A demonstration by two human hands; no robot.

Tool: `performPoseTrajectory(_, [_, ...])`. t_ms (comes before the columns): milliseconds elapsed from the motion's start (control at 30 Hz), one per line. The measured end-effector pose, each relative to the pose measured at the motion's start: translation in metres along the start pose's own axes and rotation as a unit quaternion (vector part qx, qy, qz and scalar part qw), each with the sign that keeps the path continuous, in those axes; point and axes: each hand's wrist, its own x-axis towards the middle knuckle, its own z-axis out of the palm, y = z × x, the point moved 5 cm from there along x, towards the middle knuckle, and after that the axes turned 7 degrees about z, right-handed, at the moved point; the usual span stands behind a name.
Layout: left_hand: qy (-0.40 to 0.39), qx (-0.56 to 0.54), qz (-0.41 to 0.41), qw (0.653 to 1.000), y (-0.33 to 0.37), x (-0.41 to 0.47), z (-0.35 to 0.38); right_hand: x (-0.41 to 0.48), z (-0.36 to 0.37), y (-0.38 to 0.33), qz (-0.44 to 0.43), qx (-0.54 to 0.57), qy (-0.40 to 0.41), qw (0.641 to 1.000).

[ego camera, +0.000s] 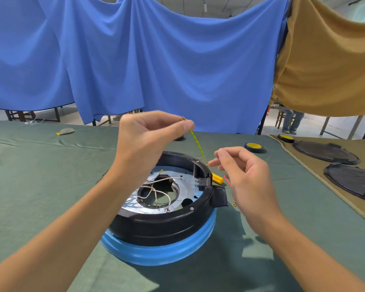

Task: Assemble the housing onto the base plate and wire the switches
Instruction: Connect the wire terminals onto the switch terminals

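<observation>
Item: black housing (167, 224), seated on the metal base plate (185, 188), the whole resting on a blue ring (156, 249) at desk (40, 175) centre. Two rim screws visible, heads in place.

Left hand (143, 140): raised above the housing, thumb and forefinger pinched on the upper end of a green-yellow wire (196, 142), which runs taut down toward the housing's far rim.

Right hand (242, 175): fingers loosely curled, fingertips closing on the wire's lower end just beside the rim; whether it has a firm grip cannot be told. A red wire (227, 180) shows under this hand, with a small brass terminal (234, 204) on the desk below.

Switch block (204, 182): black, set in the rim notch, bare prongs facing inward, nothing attached. A yellow part (217, 178) lies just outside it.

White wires (156, 192): looped loose across the plate's central opening.

Spares: tape rolls (253, 146) and two black covers (325, 152) to the right.

Risks, as judged: a hard pull on the taut wire could tear its terminal free or tip the housing off the ring. Loose white leads may snag or slip through the opening. Green-yellow and red could be fitted to the wrong prongs.

Markings: none legible; the tape rolls' yellow labels are too small to read.
</observation>
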Motion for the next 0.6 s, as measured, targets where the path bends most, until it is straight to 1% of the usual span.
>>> performPoseTrajectory(100, [-0.034, 0.029, 0.032, 0.999, 0.008, 0.013, -0.001, -0.002, 0.000, 0.009, 0.004, -0.050, 0.036, 0.998])
performPoseTrajectory(167, [-0.102, 0.107, 0.041, 0.988, 0.008, 0.021, 0.003, -0.004, 0.002, 0.014, 0.000, -0.082, 0.037, 0.996])
performPoseTrajectory(200, [-0.157, 0.178, 0.036, 0.971, 0.005, 0.024, 0.007, -0.005, 0.004, 0.016, -0.002, -0.094, 0.034, 0.995])
performPoseTrajectory(233, [-0.225, 0.253, 0.024, 0.941, -0.001, 0.025, 0.011, -0.006, 0.005, 0.018, -0.003, -0.102, 0.033, 0.994])
performPoseTrajectory(267, [-0.293, 0.312, 0.006, 0.904, -0.010, 0.023, 0.016, -0.007, 0.006, 0.019, -0.005, -0.106, 0.036, 0.994])
performPoseTrajectory(300, [-0.352, 0.346, -0.015, 0.870, -0.018, 0.019, 0.020, -0.007, 0.006, 0.020, -0.005, -0.107, 0.040, 0.993])
performPoseTrajectory(333, [-0.397, 0.357, -0.035, 0.845, -0.027, 0.014, 0.025, -0.008, 0.006, 0.021, -0.006, -0.110, 0.045, 0.993])
performPoseTrajectory(367, [-0.425, 0.359, -0.052, 0.829, -0.034, 0.009, 0.028, -0.009, 0.007, 0.022, -0.010, -0.117, 0.048, 0.992])
performPoseTrajectory(467, [-0.454, 0.358, -0.072, 0.813, -0.052, 0.000, 0.034, -0.014, 0.012, 0.022, -0.038, -0.162, 0.050, 0.985])
performPoseTrajectory(533, [-0.455, 0.347, -0.080, 0.816, -0.058, -0.001, 0.032, -0.017, 0.014, 0.022, -0.059, -0.185, 0.054, 0.979])
performPoseTrajectory(600, [-0.458, 0.324, -0.094, 0.823, -0.060, -0.003, 0.029, -0.018, 0.014, 0.023, -0.066, -0.184, 0.059, 0.979])
